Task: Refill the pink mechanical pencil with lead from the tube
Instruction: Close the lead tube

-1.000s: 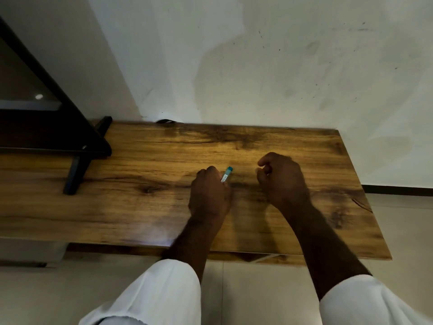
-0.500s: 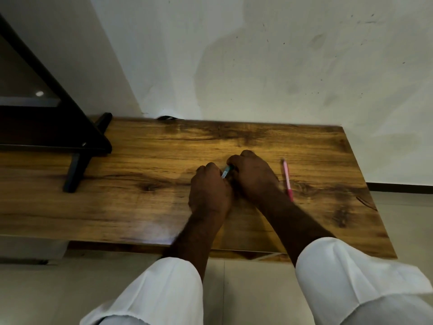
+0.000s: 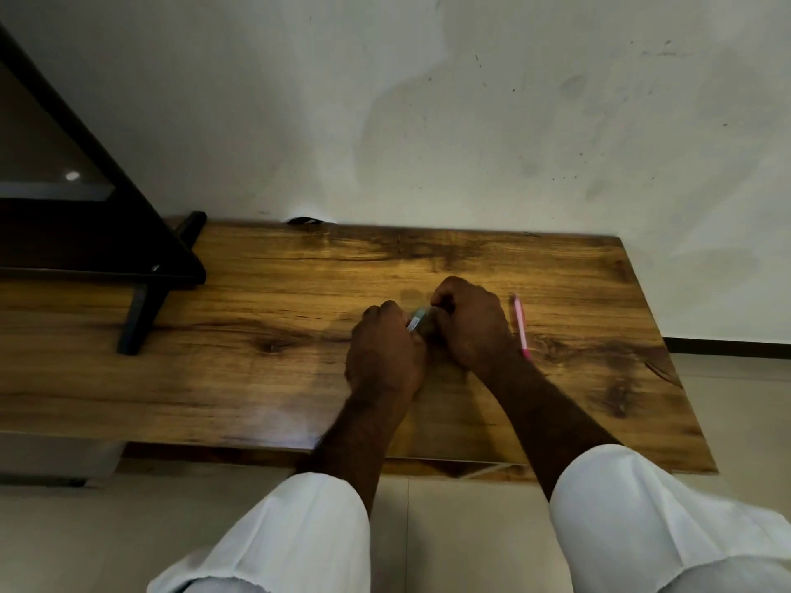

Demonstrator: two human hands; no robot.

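My left hand (image 3: 383, 353) grips a small clear lead tube (image 3: 416, 322) with a teal cap, its top end poking out toward my right hand. My right hand (image 3: 471, 323) is curled against that top end, its fingertips pinching the cap. The pink mechanical pencil (image 3: 521, 325) lies on the wooden table (image 3: 257, 378) just right of my right hand, pointing away from me, untouched. Most of the tube is hidden inside my fists.
A black monitor or frame with a slanted stand (image 3: 141, 306) occupies the table's left part. The white wall (image 3: 428, 122) rises directly behind the table. The table's right edge is near the pencil side; tiled floor (image 3: 428, 528) lies below.
One second ago my right hand was apart and covered the pencil; it let the pencil lie and moved left onto the tube's cap. My left hand stayed in place.
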